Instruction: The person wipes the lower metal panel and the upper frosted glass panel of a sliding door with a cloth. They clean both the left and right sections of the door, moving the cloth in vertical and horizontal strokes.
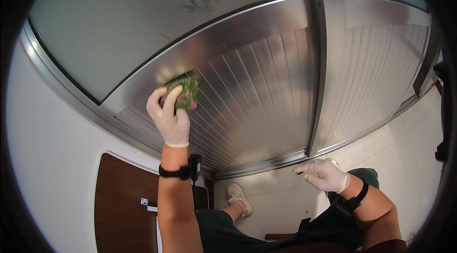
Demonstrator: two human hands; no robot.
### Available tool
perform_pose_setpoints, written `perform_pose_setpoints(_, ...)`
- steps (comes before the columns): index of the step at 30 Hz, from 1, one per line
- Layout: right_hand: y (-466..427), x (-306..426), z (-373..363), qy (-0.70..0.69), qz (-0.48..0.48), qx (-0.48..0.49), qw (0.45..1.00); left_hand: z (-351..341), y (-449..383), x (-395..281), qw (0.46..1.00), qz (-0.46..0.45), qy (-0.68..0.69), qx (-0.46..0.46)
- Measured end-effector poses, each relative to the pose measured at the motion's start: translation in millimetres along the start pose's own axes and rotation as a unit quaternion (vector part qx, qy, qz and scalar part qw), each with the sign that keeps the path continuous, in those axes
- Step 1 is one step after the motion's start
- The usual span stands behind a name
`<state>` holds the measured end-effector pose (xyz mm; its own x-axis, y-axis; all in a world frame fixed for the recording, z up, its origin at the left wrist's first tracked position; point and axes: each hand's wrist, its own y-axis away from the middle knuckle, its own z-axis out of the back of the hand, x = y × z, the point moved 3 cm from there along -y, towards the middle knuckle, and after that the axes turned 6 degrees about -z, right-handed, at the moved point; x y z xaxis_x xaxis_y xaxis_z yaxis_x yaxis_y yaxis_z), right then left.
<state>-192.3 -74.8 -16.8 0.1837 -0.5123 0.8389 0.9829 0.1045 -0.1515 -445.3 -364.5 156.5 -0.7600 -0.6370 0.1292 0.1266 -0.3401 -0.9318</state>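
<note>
My left hand (pixel 167 117), in a white disposable glove, grips a bunched green and pink cloth (pixel 185 94). The cloth is at the ribbed metal lower panel (pixel 250 110) of a sliding door, just under its smooth metal crossrail (pixel 250 26). Frosted glass (pixel 142 21) with a leaf pattern fills the door above the rail. My right hand (pixel 323 174), also gloved, hangs low at the right with its fingers partly bent and apart, holding nothing that I can see.
A second door panel (pixel 371 85) stands right of the upright metal frame (pixel 321 56). A white wall (pixel 53 128) and a dark brown wooden panel (pixel 121 203) are at the left. Pale floor tiles (pixel 271 199) lie below, near my shoe (pixel 239 197).
</note>
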Motion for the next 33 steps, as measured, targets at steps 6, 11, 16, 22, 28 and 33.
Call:
perform_pose_setpoints(6, 0.6, 4.0, 2.7, 0.012, 0.003, -0.01, 1.0, -34.9, -6.8, -11.6, 0.995, -0.035, -0.025, -0.093)
perform_pose_setpoints(11, -0.9, 11.1, 4.6, 0.04, -0.005, 0.035, 0.999, -41.2, 12.7, -3.7, 0.994, -0.071, -0.059, -0.061)
perform_pose_setpoints(16, -4.4, 21.0, 6.7, 0.05, 0.018, 0.039, 0.998, -66.5, 81.3, -14.0, 0.995, -0.083, -0.033, -0.049)
perform_pose_setpoints(22, -7.5, 12.7, 0.6, -0.011, 0.028, 0.03, 0.999, -96.2, 193.2, -27.2, 0.995, -0.068, -0.061, 0.049)
perform_pose_setpoints(28, -15.1, 4.6, -1.3, -0.01, 0.02, 0.035, 0.999, -118.2, 274.8, -35.6, 0.988, -0.062, -0.078, 0.116)
perform_pose_setpoints(33, -25.1, -4.3, -6.2, -0.028, -0.001, 0.041, 0.999, -131.1, 322.8, -39.6, 0.984, -0.063, -0.086, 0.142)
